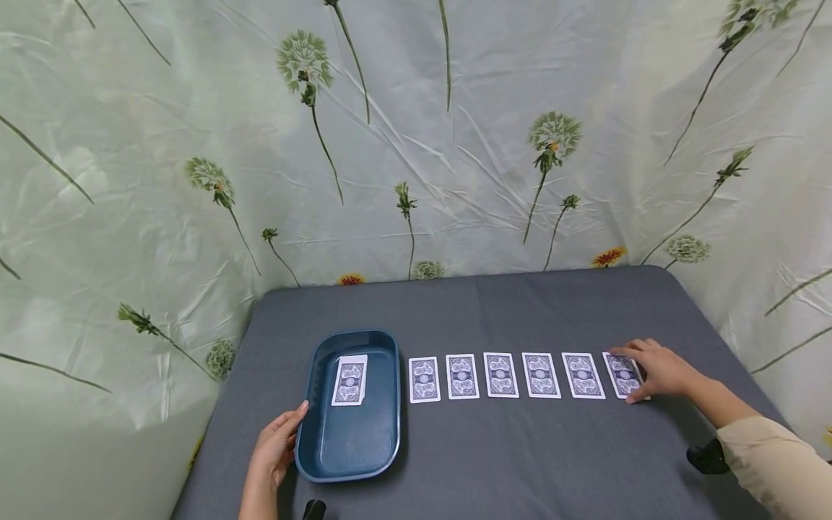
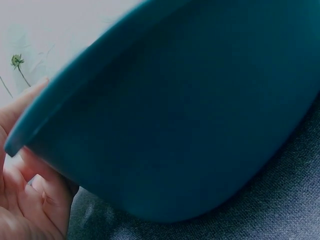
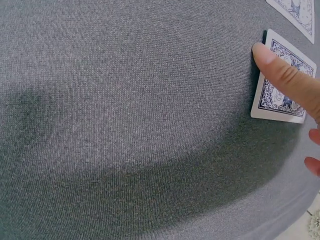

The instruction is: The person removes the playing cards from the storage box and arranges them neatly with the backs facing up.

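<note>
My left hand (image 1: 274, 446) grips the left rim of a blue tray (image 1: 347, 448), thumb on top of the rim and the other fingers curled beneath it. Inside the tray, toward its far end, lie overlapping playing cards (image 1: 349, 380) with blue patterned backs up. At the right end of a row of cards, my right hand (image 1: 659, 370) holds the last playing card (image 1: 620, 372) across its length, thumb at the near edge and fingers at the far edge. The right wrist view shows the thumb (image 3: 287, 75) over this card's border, with a dark shadow along the edge.
Several face-down cards (image 1: 463, 376) run in an evenly spaced row between the tray and my right hand. A grey cloth (image 1: 520, 462) covers the table. Behind it hangs a pale curtain (image 1: 455, 144) printed with dandelions.
</note>
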Tool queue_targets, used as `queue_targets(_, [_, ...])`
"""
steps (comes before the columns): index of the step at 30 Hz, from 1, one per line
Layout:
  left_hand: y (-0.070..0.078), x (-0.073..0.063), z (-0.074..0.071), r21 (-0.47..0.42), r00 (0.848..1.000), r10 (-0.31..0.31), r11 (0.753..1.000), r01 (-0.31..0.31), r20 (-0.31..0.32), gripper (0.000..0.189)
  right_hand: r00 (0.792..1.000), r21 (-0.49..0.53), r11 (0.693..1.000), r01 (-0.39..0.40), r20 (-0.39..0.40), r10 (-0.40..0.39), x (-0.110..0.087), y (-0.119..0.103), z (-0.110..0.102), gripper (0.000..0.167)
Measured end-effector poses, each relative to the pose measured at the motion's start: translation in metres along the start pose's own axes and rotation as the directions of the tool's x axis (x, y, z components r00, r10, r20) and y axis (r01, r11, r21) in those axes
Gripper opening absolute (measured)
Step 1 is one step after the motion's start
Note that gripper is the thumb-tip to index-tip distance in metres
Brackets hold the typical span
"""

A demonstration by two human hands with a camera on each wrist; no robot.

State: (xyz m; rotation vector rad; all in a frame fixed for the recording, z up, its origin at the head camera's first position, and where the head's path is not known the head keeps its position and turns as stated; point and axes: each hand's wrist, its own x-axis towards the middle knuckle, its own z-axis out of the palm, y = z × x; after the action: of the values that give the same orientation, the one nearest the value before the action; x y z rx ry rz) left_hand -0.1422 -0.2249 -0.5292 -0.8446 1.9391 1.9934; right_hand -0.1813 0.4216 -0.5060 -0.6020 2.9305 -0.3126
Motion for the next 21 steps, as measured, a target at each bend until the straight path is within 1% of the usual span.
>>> queue_targets(7, [0.000,0.000,0.000,-0.025,1.000,-0.006,1.000,0.006,0.005,0.026,0.996,-0.002,0.998,-0.059,0.071,0.059,-0.001,0.003,0.002,0.089])
queue_targets(9, [0.000,0.000,0.001,-0.027,1.000,-0.005,1.000,0.006,0.008,0.026,0.995,-0.014,0.998,-0.069,0.077,0.070,-0.002,0.003,0.001,0.092])
queue_targets(12, [0.001,-0.001,0.001,-0.032,1.000,-0.006,0.999,0.007,0.009,0.026,0.998,-0.060,0.997,-0.055,0.017,0.056,0.002,-0.004,0.001,0.091])
queue_targets(14, [0.001,-0.001,0.000,-0.036,1.000,-0.007,0.999,0.007,0.006,0.026,0.998,-0.104,0.993,-0.046,-0.047,0.041,0.009,-0.014,-0.002,0.089])
queue_targets(17, [0.001,-0.001,-0.001,-0.036,1.000,-0.012,0.999,0.012,-0.003,0.026,0.991,-0.161,0.986,-0.049,-0.135,0.027,0.025,-0.036,-0.007,0.080])
queue_targets(21, [0.000,-0.001,0.000,-0.014,1.000,-0.015,1.000,0.014,-0.009,0.029,0.976,-0.171,0.983,-0.066,-0.216,0.028,0.051,-0.072,-0.012,0.069])
